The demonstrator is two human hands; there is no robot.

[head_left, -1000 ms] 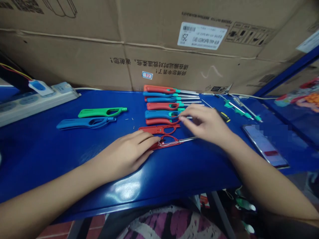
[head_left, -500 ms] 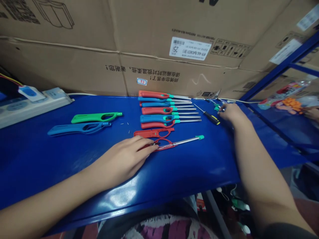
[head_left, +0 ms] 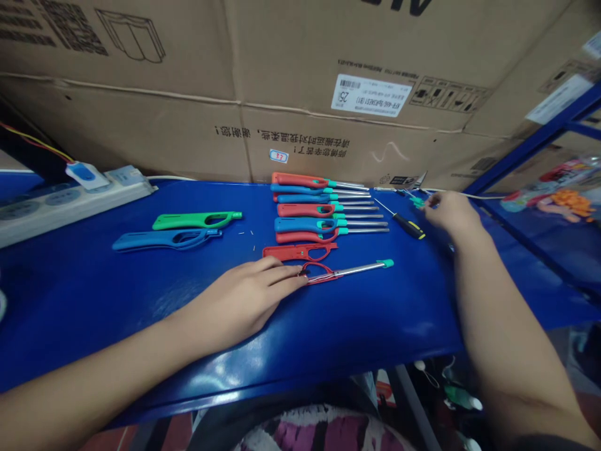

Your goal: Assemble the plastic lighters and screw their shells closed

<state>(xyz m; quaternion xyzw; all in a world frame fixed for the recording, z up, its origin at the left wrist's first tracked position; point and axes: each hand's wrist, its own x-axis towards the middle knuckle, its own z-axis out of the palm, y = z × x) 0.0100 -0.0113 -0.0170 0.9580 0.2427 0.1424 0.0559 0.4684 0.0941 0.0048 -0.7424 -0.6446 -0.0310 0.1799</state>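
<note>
Red plastic marks the unfinished piece: an opened lighter half (head_left: 323, 275), its wires and metal tube (head_left: 361, 269) exposed, lies just on the person's side of the row of closed lighters (head_left: 305, 209). Its matching cover (head_left: 300, 252) lies between that row and the opened half, not yet fitted. The row looks like the finished share – red and blue handles shut, tubes fixed, a teal piece where each visible tube meets its handle. On the open one, the teal tip (head_left: 387, 264) sits at the tube's far end, so I judge that joint is yet to be made, then the closing.

Left of the row lie a green handle (head_left: 188, 220) and a blue handle (head_left: 159, 240) with no tubes showing, probably untouched so far; small metal bits (head_left: 241, 233) lie between.

The left hand (head_left: 248, 294) lies over the opened half, fingers close together; whether they pinch it, I cannot tell. Right of the row, past the screwdriver (head_left: 407, 225), the right hand (head_left: 453, 216) has its fingers bunched at teal parts (head_left: 417, 202) – grip unclear.
</note>
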